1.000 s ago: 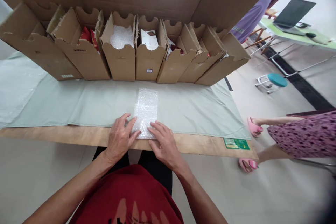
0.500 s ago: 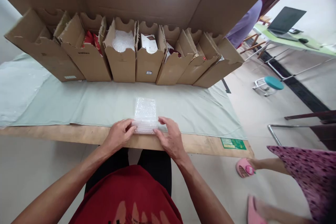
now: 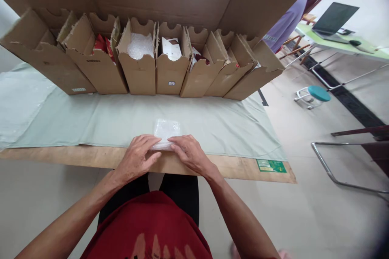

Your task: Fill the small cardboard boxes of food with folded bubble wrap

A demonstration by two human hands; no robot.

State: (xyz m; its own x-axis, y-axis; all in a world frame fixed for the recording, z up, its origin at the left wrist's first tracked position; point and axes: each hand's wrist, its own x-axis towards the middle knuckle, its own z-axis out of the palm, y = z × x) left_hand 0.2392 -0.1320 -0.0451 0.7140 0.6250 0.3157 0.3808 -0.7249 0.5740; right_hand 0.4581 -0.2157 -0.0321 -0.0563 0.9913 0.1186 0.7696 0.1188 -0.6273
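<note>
A small folded piece of clear bubble wrap (image 3: 166,128) lies on the pale green cloth at the table's near edge. My left hand (image 3: 137,154) is open at its left near corner, fingers stretched out with their tips touching the wrap and the thumb held away from it. On the other side, my right hand (image 3: 189,151) has its fingertips and thumb closed on the near edge of the wrap. Whether anything is inside the wrap, I cannot tell.
A row of cardboard bins (image 3: 141,75) stands behind, holding bubble wrap, red items and white pieces. Clear plastic sheeting (image 3: 21,105) covers the left end of the cloth (image 3: 225,129). A stool (image 3: 318,93) and a laptop (image 3: 336,20) on another table are at right.
The bubble wrap looks shorter, its near part folded over. My left thumb has come off it, and my right hand has moved left onto its near edge. The person at right has mostly left view.
</note>
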